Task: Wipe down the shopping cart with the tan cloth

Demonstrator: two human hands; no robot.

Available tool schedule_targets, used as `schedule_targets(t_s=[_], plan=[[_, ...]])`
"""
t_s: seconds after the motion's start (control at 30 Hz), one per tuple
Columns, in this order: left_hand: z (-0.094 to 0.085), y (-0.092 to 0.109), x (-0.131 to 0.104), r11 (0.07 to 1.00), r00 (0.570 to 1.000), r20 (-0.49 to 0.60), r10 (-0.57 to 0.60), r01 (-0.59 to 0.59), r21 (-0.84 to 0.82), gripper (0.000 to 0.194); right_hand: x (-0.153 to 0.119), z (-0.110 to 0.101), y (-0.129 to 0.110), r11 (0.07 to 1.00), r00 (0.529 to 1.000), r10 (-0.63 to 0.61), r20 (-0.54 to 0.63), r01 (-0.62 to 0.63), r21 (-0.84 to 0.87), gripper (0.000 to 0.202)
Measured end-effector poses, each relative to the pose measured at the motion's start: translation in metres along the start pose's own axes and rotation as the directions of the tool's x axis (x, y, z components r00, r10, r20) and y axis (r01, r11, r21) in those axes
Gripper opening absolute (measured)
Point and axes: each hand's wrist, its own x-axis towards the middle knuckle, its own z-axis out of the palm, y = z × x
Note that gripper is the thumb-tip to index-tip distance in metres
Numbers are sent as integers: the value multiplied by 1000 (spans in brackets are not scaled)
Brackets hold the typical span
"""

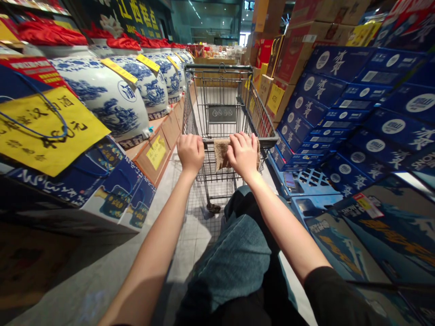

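A dark wire shopping cart (222, 114) stands straight ahead, its handle bar toward me. My left hand (190, 153) is wrapped round the left end of the handle. A brown cloth (222, 154) hangs over the handle's right half. My right hand (244, 153) rests on top of this cloth and the bar, fingers curled over them. No goods show in the cart's basket.
Large blue-and-white jars (102, 97) with red cloth tops line the left, behind gift boxes with a yellow sign (54, 131). Blue cartons (326, 86) are stacked on the right beside a blue plastic pallet (314, 177). Brown cartons (295, 52) rise behind them.
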Motion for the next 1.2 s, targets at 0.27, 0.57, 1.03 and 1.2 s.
schedule_targets(t_s=[0.27,0.57,1.03,1.2], plan=[[-2,0,0,999,1000,21,18,-19,37,40,-3,4,-16,984,979,-180,96,181,6,50],[0,-1,0,998,999,-17,40,-39,40,42,-1,1,-3,999,999,-39,19,38,27,47],[1,-2,0,999,999,-20,32,-32,12,39,3,1,5,999,1000,24,-15,-24,22,43],[2,-2,-1,999,999,-33,39,-38,18,39,-8,5,-17,971,967,-238,94,237,24,56]])
